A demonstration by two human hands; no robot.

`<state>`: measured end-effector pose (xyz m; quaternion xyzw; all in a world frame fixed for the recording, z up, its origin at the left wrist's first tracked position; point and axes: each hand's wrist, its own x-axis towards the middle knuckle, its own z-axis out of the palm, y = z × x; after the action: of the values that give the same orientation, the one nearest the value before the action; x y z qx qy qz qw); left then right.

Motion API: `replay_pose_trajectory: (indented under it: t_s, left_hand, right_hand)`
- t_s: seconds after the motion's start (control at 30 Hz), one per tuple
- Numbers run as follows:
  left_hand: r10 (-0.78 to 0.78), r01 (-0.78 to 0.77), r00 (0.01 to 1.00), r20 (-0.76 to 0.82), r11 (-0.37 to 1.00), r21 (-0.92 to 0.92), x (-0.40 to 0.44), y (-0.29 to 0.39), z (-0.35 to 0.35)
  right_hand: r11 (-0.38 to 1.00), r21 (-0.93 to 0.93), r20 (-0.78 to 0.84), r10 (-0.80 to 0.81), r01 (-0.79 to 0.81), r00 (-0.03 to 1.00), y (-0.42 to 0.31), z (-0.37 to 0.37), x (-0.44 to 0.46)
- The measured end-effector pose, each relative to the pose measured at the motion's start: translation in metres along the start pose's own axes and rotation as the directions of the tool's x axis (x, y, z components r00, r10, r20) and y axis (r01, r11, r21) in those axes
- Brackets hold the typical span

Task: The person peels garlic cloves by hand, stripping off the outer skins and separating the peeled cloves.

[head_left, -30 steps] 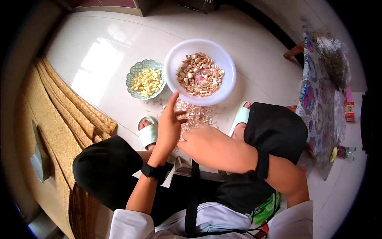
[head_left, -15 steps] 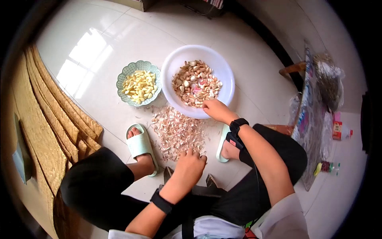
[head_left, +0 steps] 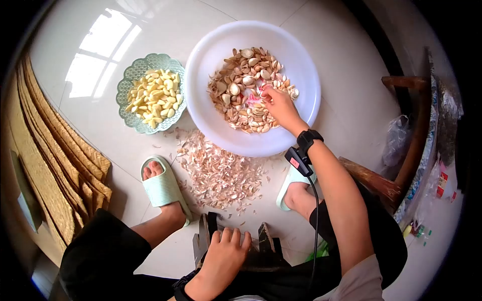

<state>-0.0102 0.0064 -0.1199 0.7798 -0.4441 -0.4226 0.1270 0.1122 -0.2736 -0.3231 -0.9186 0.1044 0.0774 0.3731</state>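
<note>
My right hand (head_left: 282, 109) reaches into the white basin (head_left: 305, 60), its fingertips pinched on what looks like a garlic clove (head_left: 264, 95); the fingers partly cover it. Around it lie many unpeeled garlic cloves (head_left: 236, 108), with a pink patch showing among them. My left hand (head_left: 224, 258) is low in front of my body, back upward, beside a dark wooden stool (head_left: 263, 258). Its fingers are slightly apart and bent, with nothing visible in them. Left of the basin stands a green scalloped bowl (head_left: 125, 103) of peeled garlic cloves (head_left: 158, 95).
A heap of garlic skins (head_left: 221, 173) lies on the tiled floor between my slippered feet, below the basin. Folded woven mats (head_left: 60, 165) stand at the left. On the right are a wooden frame (head_left: 416, 135) and plastic bags (head_left: 396, 138).
My right hand has moved from the basin's near rim in among the cloves. My left hand has drawn back from the skins toward my body. The view has shifted closer to the basin.
</note>
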Motion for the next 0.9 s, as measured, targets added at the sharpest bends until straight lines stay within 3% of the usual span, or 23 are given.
replay_pose_trajectory:
  t_s: [0.07,0.17,0.3,0.33,0.43,0.57,0.7,0.8,0.9]
  left_hand:
    - [0.019,-0.019,1.0,0.013,1.0,0.006,0.008,0.001,-0.004]
    - [0.017,-0.016,0.999,0.038,1.0,-0.018,0.018,0.003,-0.005]
    - [-0.01,0.015,0.997,0.075,0.997,-0.074,0.036,0.013,-0.013]
    - [-0.006,0.011,0.997,0.077,0.997,-0.07,0.037,0.015,-0.011]
    - [-0.079,0.08,0.996,0.027,0.997,-0.02,0.039,0.027,-0.015]
    - [-0.065,0.063,0.998,-0.025,0.996,-0.069,0.041,0.036,-0.016]
    - [-0.071,0.068,0.997,-0.041,0.995,-0.073,0.041,0.043,-0.018]
    - [-0.079,0.075,0.995,-0.061,0.994,-0.076,0.041,0.053,-0.023]
    - [0.012,-0.014,0.999,-0.042,0.998,-0.057,0.041,0.063,-0.033]
  right_hand:
    - [0.996,-0.075,0.043,0.056,-0.053,0.997,0.005,-0.001,0.005]
    - [0.992,-0.119,-0.02,0.041,-0.043,0.999,0.012,0.001,0.013]
    - [0.964,-0.238,-0.088,-0.143,0.119,0.986,0.017,0.007,0.028]
    - [0.98,-0.18,-0.102,-0.101,0.081,0.99,0.016,0.009,0.03]
    - [0.939,-0.325,-0.076,-0.147,0.115,0.986,0.013,0.005,0.047]
    - [0.982,-0.177,-0.085,-0.073,0.057,0.994,0.007,-0.002,0.056]
    - [0.951,-0.242,-0.001,-0.197,0.191,0.98,0.015,0.007,0.046]
    - [0.977,-0.182,-0.108,-0.136,0.115,0.985,0.02,0.014,0.038]
    - [0.981,-0.184,-0.217,-0.101,0.061,0.971,0.025,0.014,0.039]
